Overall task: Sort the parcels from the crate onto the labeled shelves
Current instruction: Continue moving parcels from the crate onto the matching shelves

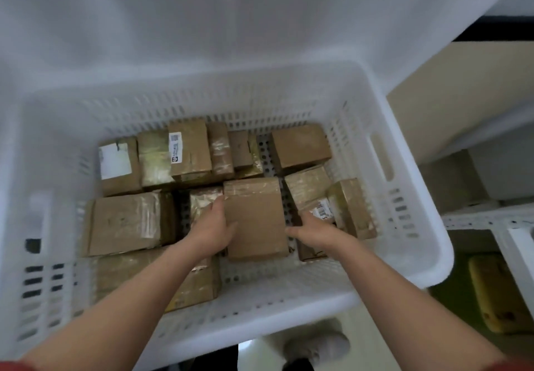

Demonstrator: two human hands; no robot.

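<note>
A white slotted plastic crate point(410, 197) fills the middle of the frame, its floor packed with taped cardboard boxes. At its centre lies the flat brown cardboard parcel point(255, 220), its long axis running from the bottom of the frame towards the top, leaning slightly left, with the tape-wrapped end pointing to the top. The left hand point(212, 226) grasps its left edge, fingers along the side and thumb on the top face. The right hand point(312, 230) grasps the right edge, thumb pointing across onto the parcel. A box with a white label point(115, 165) sits in the crate's upper left, and a small box with a barcode sticker point(320, 210) lies just beside the right hand. At the right edge of the frame stands a white metal shelf point(476, 220), with a yellow item point(497, 292) below it.
</note>
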